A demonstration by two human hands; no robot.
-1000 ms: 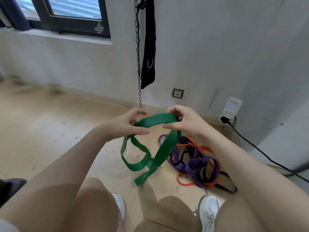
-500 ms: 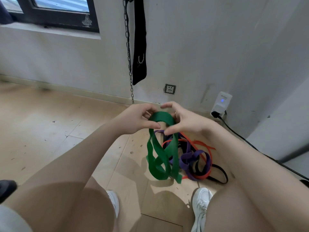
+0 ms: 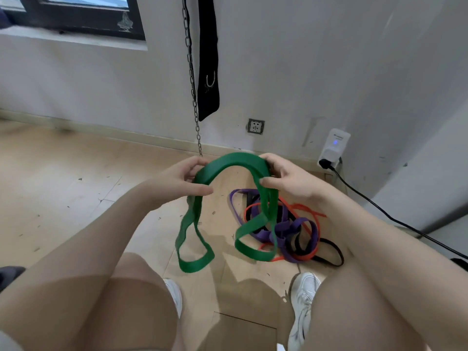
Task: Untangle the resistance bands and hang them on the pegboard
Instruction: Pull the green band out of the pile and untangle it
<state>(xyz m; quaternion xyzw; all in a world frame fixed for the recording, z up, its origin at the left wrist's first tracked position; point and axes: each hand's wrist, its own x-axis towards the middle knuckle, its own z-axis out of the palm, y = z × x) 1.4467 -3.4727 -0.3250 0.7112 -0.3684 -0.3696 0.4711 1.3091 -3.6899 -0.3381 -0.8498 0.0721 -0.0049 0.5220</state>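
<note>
Cut off at the top edge: window [image 3: 76, 19], chain [image 3: 190, 72] and black strap [image 3: 208, 72], their hanging points unseen. Partly hidden behind the green band [image 3: 235, 163]: purple, orange and black bands [image 3: 298, 231] at centre right, tangle unreadable. Cropped at lower right: cable [image 3: 379, 209].

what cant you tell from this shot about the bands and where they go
- Pegboard: nowhere in the head view, outside the frame.
- Pile of bands: how the purple, red and black ones cross is hidden by overlap and the green band.
- Fingertips of the left hand and right hand: behind the green band.
</note>
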